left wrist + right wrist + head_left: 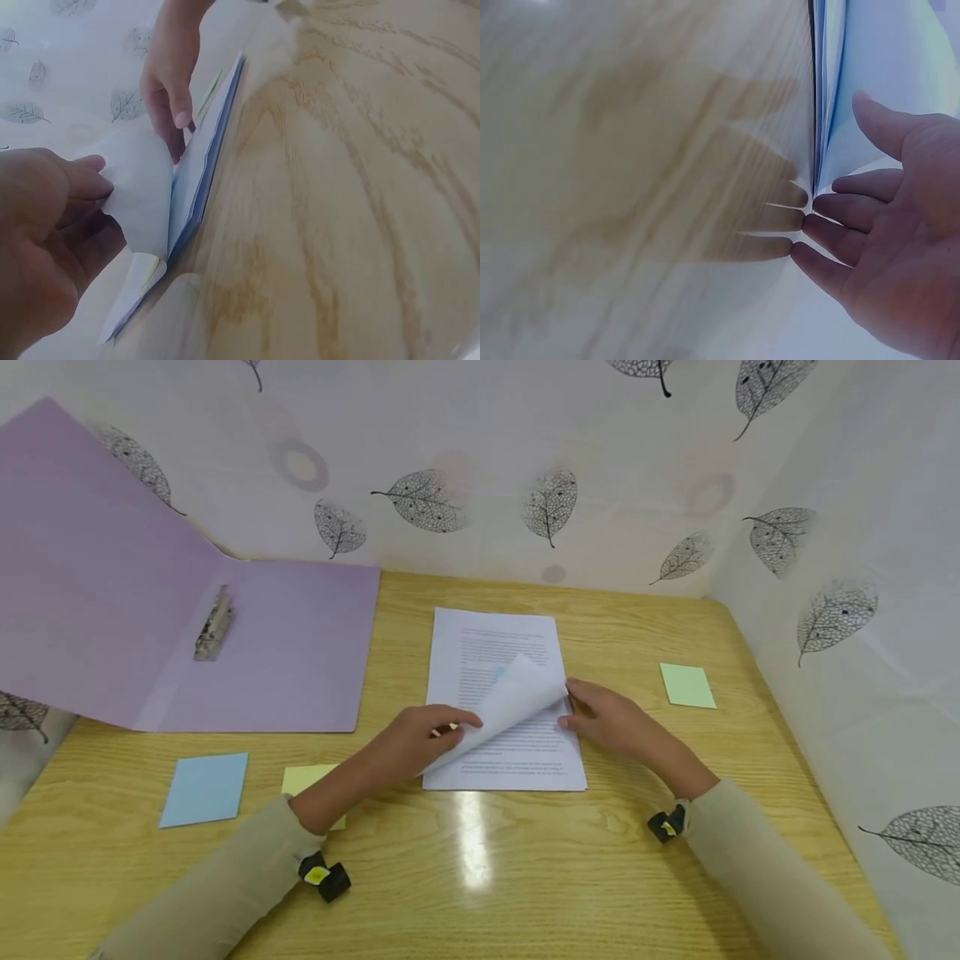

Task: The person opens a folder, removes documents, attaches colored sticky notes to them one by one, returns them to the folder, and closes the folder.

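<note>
A stack of printed sheets (491, 631) lies on the wooden table in front of me. Its top sheet of paper (513, 697) is folded back diagonally, showing printed text underneath. My left hand (422, 739) pinches the turned sheet at its left side; in the left wrist view the fingertips are on the paper (142, 195). At the stack's right edge is my right hand (611, 718), its fingers extended and touching the edge of the pages. The right wrist view shows these fingers (847, 217) spread beside the paper edges, thumb apart. A small blue patch (501, 672) shows beside the fold.
A lilac folder (300, 643) stands open at the left, with a metal clip (215, 625) inside. Sticky notes lie around: blue (204, 789), yellow (303, 777) partly under the left forearm, and green (687, 685) at right. Leaf-patterned cloth (480, 443) hangs behind the table.
</note>
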Available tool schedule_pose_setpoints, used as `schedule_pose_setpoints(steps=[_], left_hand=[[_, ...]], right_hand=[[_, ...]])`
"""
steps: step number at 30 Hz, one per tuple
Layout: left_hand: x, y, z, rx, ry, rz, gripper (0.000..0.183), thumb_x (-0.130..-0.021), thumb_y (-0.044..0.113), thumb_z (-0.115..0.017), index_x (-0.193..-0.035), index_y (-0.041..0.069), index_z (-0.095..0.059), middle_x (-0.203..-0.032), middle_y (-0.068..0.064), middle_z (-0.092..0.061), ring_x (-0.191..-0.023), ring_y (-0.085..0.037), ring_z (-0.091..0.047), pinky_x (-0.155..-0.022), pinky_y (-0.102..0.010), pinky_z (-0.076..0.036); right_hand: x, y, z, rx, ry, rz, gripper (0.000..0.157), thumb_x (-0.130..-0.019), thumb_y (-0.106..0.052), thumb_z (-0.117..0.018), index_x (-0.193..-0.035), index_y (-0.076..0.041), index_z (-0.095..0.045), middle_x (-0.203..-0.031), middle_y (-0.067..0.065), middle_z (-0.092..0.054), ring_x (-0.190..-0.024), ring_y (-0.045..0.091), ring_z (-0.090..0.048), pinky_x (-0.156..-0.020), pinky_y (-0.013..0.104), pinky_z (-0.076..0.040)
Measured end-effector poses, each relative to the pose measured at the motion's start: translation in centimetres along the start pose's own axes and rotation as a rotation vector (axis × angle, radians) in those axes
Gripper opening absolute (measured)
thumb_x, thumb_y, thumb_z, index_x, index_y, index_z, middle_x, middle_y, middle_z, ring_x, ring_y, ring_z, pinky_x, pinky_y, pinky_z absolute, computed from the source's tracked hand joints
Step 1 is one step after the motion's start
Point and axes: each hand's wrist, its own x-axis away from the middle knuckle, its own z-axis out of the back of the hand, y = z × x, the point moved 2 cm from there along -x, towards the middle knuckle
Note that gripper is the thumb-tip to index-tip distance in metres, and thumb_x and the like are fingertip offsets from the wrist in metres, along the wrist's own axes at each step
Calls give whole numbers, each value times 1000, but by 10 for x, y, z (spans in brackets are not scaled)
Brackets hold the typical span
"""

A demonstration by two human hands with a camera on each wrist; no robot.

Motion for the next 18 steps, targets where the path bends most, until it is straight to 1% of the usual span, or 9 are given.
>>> schedule_pose_setpoints(steps=[2,6,9,12,15,18], left_hand=[[1,1,1,-11,7,-16,28,-101,8,-58,-123,18,-72,-124,0,-70,-96,-13,-63,-82,-29,-55],[3,2,5,8,33,-12,30,-101,6,-56,-126,15,-71,-126,-1,-68,-102,-15,-63,-86,-32,-55],[4,1,11,48,52,18,30,-102,10,-57,-129,16,-69,-128,1,-67,-107,-15,-64,-90,-33,-56],[6,0,17,90,64,61,32,-102,18,-60,-134,19,-66,-132,3,-63,-114,-17,-63,-94,-35,-56],[10,0,23,148,82,106,37,-102,25,-62,-139,22,-62,-137,3,-58,-118,-20,-63,-95,-38,-55],[15,0,31,185,122,136,40,-102,27,-62,-142,23,-59,-142,1,-54,-118,-23,-62,-93,-39,-55]], right_hand=[[-1,1,-2,14,4,0,72,-100,-31,-64,-158,-5,-30,-161,15,-34,-150,35,-30,-121,53,-29],[-1,1,-4,35,16,2,70,-100,-30,-64,-157,-5,-32,-160,16,-37,-149,35,-33,-120,53,-31],[-2,0,-5,27,24,6,70,-100,-30,-65,-157,-6,-33,-160,16,-37,-149,35,-33,-119,53,-31],[-2,-1,-5,41,24,9,74,-98,-32,-68,-157,-5,-33,-162,15,-33,-150,35,-31,-120,53,-29],[-2,-2,-6,107,16,22,79,-95,-36,-71,-156,-3,-33,-164,13,-28,-150,36,-30,-121,54,-28],[-2,-4,-8,177,8,36,79,-94,-38,-72,-155,-4,-36,-165,10,-28,-149,38,-32,-119,56,-30]])
